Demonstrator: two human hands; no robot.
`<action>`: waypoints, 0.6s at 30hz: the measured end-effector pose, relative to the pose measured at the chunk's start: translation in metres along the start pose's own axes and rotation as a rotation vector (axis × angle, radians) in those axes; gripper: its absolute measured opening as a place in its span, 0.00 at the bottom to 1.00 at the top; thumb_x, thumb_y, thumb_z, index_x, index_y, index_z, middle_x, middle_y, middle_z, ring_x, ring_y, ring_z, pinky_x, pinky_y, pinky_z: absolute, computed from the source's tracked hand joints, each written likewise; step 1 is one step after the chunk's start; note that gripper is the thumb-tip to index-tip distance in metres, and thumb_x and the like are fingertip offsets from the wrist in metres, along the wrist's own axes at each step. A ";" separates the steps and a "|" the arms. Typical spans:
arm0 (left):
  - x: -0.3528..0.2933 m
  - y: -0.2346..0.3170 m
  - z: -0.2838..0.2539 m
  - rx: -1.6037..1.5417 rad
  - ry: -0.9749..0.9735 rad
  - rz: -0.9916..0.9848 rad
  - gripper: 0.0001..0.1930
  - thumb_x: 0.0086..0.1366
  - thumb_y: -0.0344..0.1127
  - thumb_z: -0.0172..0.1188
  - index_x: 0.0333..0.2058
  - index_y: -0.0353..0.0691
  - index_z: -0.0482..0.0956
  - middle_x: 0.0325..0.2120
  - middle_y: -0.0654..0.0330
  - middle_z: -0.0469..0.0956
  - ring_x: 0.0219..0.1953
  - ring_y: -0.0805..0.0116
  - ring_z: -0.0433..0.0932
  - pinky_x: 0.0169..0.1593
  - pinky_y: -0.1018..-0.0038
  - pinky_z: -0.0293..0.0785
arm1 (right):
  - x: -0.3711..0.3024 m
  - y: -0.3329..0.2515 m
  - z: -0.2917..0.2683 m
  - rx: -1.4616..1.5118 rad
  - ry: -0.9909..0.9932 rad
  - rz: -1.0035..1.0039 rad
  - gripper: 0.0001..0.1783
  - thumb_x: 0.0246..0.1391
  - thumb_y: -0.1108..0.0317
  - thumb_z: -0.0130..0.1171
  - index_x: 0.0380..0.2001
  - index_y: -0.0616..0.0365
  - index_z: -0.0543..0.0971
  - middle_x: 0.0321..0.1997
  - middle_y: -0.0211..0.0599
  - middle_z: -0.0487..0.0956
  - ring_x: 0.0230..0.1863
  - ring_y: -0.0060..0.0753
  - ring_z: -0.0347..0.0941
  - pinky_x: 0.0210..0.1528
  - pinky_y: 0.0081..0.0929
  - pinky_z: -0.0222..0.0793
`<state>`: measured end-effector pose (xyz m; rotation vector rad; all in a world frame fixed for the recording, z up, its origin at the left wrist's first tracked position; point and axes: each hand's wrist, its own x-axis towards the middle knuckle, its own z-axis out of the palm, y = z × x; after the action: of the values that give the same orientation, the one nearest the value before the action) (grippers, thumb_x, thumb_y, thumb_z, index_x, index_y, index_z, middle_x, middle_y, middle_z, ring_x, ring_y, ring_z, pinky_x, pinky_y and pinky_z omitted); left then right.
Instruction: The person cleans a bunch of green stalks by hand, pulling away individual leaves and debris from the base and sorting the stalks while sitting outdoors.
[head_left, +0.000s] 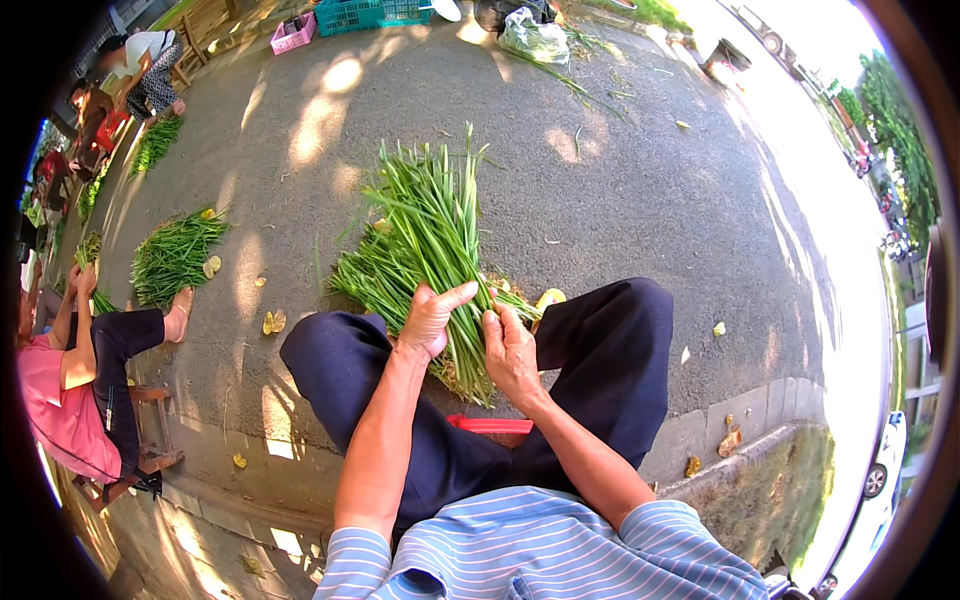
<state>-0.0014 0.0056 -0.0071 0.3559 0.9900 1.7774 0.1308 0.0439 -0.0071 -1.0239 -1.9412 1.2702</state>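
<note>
A thick bunch of long green stalks, like garlic chives [430,215], slants up between my knees with its tips pointing away from me. My left hand [428,318] is wrapped round its lower part, thumb lying across the stalks. On the right side of the same bunch, my right hand [511,352] is closed, fingertips pinched at the stalks near my left thumb. Beneath and to the left, more loose green stalks [365,275] lie in a heap on the ground. The cut ends hang down between my thighs, above a red plastic piece [490,425].
At the left a person in a pink top [70,410] sits on a wooden stool, holding greens near another green heap [178,258]. Further people sit beyond. A teal crate [360,14], pink basket [292,34] and clear plastic bag [533,38] stand at the far side. Yellow leaves dot the asphalt.
</note>
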 end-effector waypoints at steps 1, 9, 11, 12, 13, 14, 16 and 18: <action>0.001 -0.003 -0.004 0.012 0.010 -0.002 0.13 0.58 0.28 0.60 0.43 0.35 0.75 0.35 0.58 0.79 0.39 0.65 0.79 0.46 0.67 0.76 | -0.001 0.000 0.001 0.006 -0.003 0.004 0.13 0.63 0.65 0.50 0.45 0.61 0.73 0.19 0.30 0.69 0.22 0.18 0.61 0.25 0.23 0.62; 0.000 0.006 -0.009 0.005 -0.037 -0.056 0.18 0.55 0.25 0.57 0.46 0.34 0.73 0.38 0.56 0.79 0.41 0.64 0.79 0.49 0.67 0.76 | -0.001 -0.005 -0.007 0.016 -0.073 0.037 0.11 0.64 0.65 0.48 0.38 0.62 0.72 0.19 0.33 0.69 0.23 0.20 0.62 0.26 0.25 0.62; -0.005 0.015 0.001 -0.058 -0.050 -0.070 0.17 0.52 0.23 0.56 0.44 0.33 0.75 0.36 0.57 0.80 0.38 0.65 0.80 0.47 0.69 0.76 | 0.000 -0.004 -0.010 0.014 -0.070 0.050 0.10 0.64 0.65 0.48 0.37 0.62 0.72 0.20 0.35 0.69 0.23 0.21 0.62 0.27 0.26 0.63; -0.005 0.015 0.001 -0.067 -0.049 -0.072 0.17 0.53 0.23 0.56 0.44 0.33 0.75 0.36 0.56 0.80 0.38 0.65 0.80 0.47 0.69 0.76 | -0.001 -0.005 -0.010 0.011 -0.080 0.047 0.10 0.64 0.65 0.48 0.37 0.62 0.72 0.20 0.36 0.70 0.23 0.22 0.63 0.27 0.27 0.63; -0.006 0.015 0.000 -0.076 -0.048 -0.073 0.17 0.53 0.23 0.56 0.44 0.33 0.75 0.36 0.56 0.80 0.38 0.64 0.80 0.47 0.69 0.76 | -0.001 -0.007 -0.011 0.009 -0.089 0.043 0.10 0.64 0.65 0.47 0.38 0.61 0.72 0.21 0.37 0.70 0.23 0.24 0.64 0.28 0.28 0.64; -0.006 0.015 -0.001 -0.084 -0.047 -0.075 0.17 0.53 0.23 0.56 0.44 0.33 0.75 0.36 0.56 0.80 0.38 0.64 0.80 0.47 0.69 0.76 | -0.002 -0.008 -0.012 0.006 -0.099 0.040 0.10 0.65 0.65 0.47 0.38 0.61 0.72 0.21 0.39 0.71 0.23 0.25 0.64 0.28 0.29 0.64; -0.004 0.013 -0.006 -0.135 -0.049 -0.122 0.17 0.54 0.26 0.56 0.45 0.34 0.74 0.37 0.55 0.79 0.40 0.62 0.79 0.49 0.67 0.76 | -0.002 -0.006 -0.014 -0.030 -0.135 0.016 0.10 0.65 0.65 0.46 0.39 0.60 0.72 0.21 0.41 0.71 0.23 0.30 0.66 0.29 0.31 0.65; -0.004 0.012 -0.007 -0.143 -0.052 -0.149 0.17 0.55 0.27 0.57 0.45 0.34 0.74 0.37 0.54 0.79 0.41 0.61 0.79 0.49 0.65 0.76 | -0.002 -0.005 -0.014 -0.041 -0.151 -0.014 0.10 0.65 0.65 0.46 0.38 0.60 0.72 0.22 0.44 0.72 0.24 0.36 0.69 0.30 0.34 0.66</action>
<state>-0.0121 -0.0027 -0.0015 0.2312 0.8253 1.6837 0.1415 0.0475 0.0023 -0.9559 -2.0918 1.3391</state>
